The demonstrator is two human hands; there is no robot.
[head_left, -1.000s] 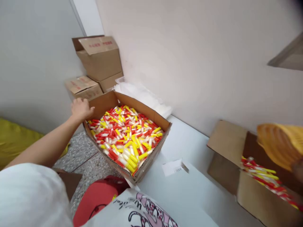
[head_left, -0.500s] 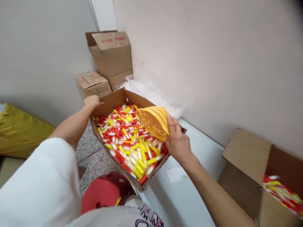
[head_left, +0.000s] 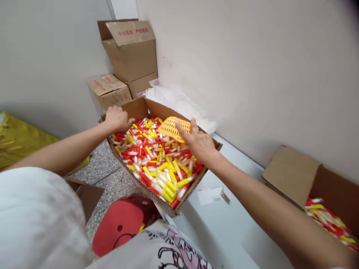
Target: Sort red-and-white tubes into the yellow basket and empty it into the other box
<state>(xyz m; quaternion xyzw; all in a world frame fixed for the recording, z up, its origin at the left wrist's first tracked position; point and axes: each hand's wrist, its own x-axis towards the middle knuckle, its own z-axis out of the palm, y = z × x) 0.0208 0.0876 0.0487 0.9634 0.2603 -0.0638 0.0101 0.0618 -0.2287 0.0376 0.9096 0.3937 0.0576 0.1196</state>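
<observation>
A shallow cardboard box full of red, yellow and clear-white small tubes rests at the edge of a pale table. Over its far left corner is my left hand, fingers loosely spread above the tubes and nothing seen in them. The orange perforated basket lies tipped with its holed side up on the tubes. My right hand touches the basket's right side, two fingers stretched apart over it; its other fingers are partly hidden.
Cardboard boxes are stacked at the back left, with white plastic bags beside them. An open carton with more tubes stands at the right. Below are a red stool and, at left, a yellow sack.
My left hand has moved from the box's rim inward over the tubes. The basket has turned over and lies lower, and my right hand has loosened, its fingers now spread on it.
</observation>
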